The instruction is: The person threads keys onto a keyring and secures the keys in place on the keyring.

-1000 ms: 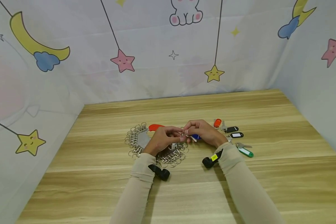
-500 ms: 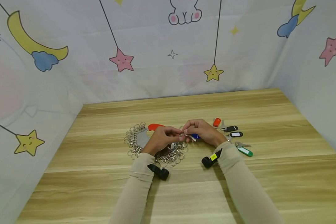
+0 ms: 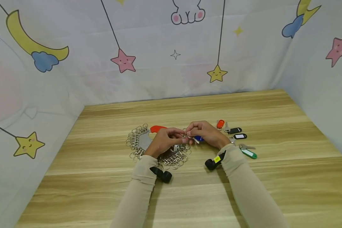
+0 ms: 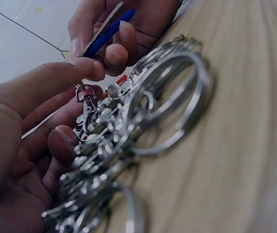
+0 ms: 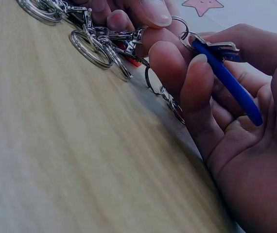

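Note:
My left hand (image 3: 166,140) pinches a small split ring (image 5: 185,22) between thumb and forefinger, at the end of a swivel clasp (image 4: 86,95). Facing it, my right hand (image 3: 206,133) holds a blue key tag (image 5: 235,90) and a silver key (image 5: 223,47), its fingertips right at the ring. The key and tag meet at that ring; part of it is hidden by fingers. Below the hands lies a grey plate (image 3: 144,141) with a red end (image 3: 157,128), its edge lined with several swivel clasps and split rings. My left hand covers part of the plate.
Right of my right hand lie a red key tag (image 3: 220,123), a black key tag (image 3: 235,130), a black-framed white tag (image 3: 240,136) and a green tag (image 3: 249,154), with keys beside them. The wooden table (image 3: 102,196) meets a printed cloth (image 3: 159,82) behind.
The hands keep nearly the same place, with only slight finger movement at the ring. The whole head view has shifted slightly.

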`<action>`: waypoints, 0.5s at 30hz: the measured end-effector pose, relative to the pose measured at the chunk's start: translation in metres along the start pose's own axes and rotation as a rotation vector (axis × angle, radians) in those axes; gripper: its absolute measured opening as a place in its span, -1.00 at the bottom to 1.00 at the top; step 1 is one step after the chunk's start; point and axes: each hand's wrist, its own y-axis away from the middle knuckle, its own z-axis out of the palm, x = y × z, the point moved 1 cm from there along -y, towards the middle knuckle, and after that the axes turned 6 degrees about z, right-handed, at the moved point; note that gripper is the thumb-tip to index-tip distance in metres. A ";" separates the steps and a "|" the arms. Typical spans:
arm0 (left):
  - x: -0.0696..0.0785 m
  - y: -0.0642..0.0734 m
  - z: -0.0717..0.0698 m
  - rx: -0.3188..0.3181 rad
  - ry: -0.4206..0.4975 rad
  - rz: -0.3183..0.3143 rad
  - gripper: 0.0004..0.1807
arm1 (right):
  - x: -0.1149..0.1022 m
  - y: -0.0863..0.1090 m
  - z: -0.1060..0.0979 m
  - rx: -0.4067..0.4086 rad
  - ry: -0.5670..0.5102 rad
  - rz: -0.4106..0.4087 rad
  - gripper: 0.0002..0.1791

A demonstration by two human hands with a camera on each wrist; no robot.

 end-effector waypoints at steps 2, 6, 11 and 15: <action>0.000 0.000 0.000 -0.003 0.007 0.001 -0.65 | 0.000 0.000 0.000 0.002 0.005 0.000 -0.81; -0.001 0.000 0.000 -0.003 0.005 0.002 -0.68 | -0.001 0.000 0.001 0.005 0.014 0.004 -0.80; -0.001 0.000 0.000 0.002 -0.010 0.002 -0.72 | -0.002 0.000 0.000 0.006 0.024 0.005 -0.80; 0.000 0.000 0.001 0.002 -0.011 -0.008 -0.69 | -0.002 0.001 0.000 0.005 0.024 0.004 -0.80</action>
